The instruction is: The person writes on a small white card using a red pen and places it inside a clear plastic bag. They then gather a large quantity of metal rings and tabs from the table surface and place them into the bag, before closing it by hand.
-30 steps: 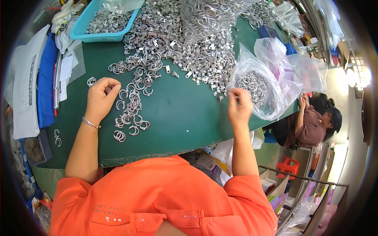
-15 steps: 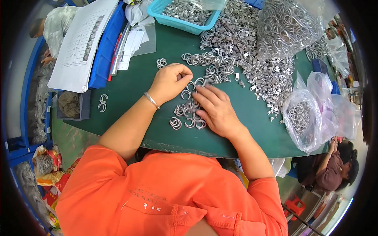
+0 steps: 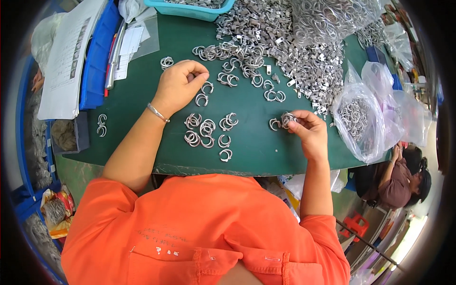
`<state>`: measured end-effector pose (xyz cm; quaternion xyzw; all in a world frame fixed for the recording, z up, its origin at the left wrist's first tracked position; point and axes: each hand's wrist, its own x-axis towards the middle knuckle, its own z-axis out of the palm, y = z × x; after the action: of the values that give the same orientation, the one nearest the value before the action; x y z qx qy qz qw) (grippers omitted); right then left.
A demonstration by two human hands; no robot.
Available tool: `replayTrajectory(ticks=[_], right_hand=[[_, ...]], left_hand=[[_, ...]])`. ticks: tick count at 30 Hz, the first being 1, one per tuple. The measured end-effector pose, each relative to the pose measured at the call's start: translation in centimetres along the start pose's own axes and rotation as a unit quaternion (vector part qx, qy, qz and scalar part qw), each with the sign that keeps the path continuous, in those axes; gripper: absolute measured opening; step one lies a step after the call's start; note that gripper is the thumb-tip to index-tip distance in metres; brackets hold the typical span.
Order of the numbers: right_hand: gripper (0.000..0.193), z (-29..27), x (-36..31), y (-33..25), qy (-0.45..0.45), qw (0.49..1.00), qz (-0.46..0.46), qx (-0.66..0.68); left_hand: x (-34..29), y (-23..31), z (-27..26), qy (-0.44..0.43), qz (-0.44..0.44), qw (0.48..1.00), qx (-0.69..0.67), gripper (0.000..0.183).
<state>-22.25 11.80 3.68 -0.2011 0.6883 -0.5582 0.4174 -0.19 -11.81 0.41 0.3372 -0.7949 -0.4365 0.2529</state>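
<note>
Silvery open metal rings lie in loose clusters on the green table. My right hand (image 3: 311,133), off to the right, pinches a small bunch of metal rings (image 3: 288,118) between thumb and fingers. One more ring (image 3: 274,124) lies just left of that bunch. My left hand (image 3: 183,85) is closed with thumb against curled fingers; whatever it may hold is hidden. Close to its fingertips are a pair of rings (image 3: 203,99). Below it sits a group of several rings (image 3: 207,127), and a longer heap of rings (image 3: 228,51) stretches beyond it.
Small metal tabs (image 3: 304,61) are piled at the back right. Clear bags of rings (image 3: 354,116) stand at the right, with a larger one (image 3: 332,21) behind. A turquoise basket (image 3: 190,10), blue tray (image 3: 97,61) and papers (image 3: 71,57) edge the table. Another person (image 3: 399,178) sits at right.
My right hand has moved from the middle rings to the right and now grips a bunch. The rings there are spread differently. My left hand stays closed; the view has shifted.
</note>
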Motion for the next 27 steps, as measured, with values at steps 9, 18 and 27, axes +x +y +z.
replayTrajectory(ticks=[9, 18, 27], right_hand=[[0.024, -2.9, -0.8, 0.2, 0.026, 0.986, 0.037, -0.163], [0.018, -3.5, -2.0, 1.1, 0.095, 0.961, -0.054, -0.254], [0.026, -6.1, -2.4, 2.0, 0.098, 0.954, -0.136, -0.249]], left_hand=[[0.1, 0.1, 0.3, 0.012, 0.002, 1.000, -0.003, 0.010], [-0.4, 2.2, 0.7, -0.001, -0.005, 0.999, -0.034, 0.009], [-1.8, 6.0, 1.7, -0.065, 0.026, 0.997, -0.046, 0.007]])
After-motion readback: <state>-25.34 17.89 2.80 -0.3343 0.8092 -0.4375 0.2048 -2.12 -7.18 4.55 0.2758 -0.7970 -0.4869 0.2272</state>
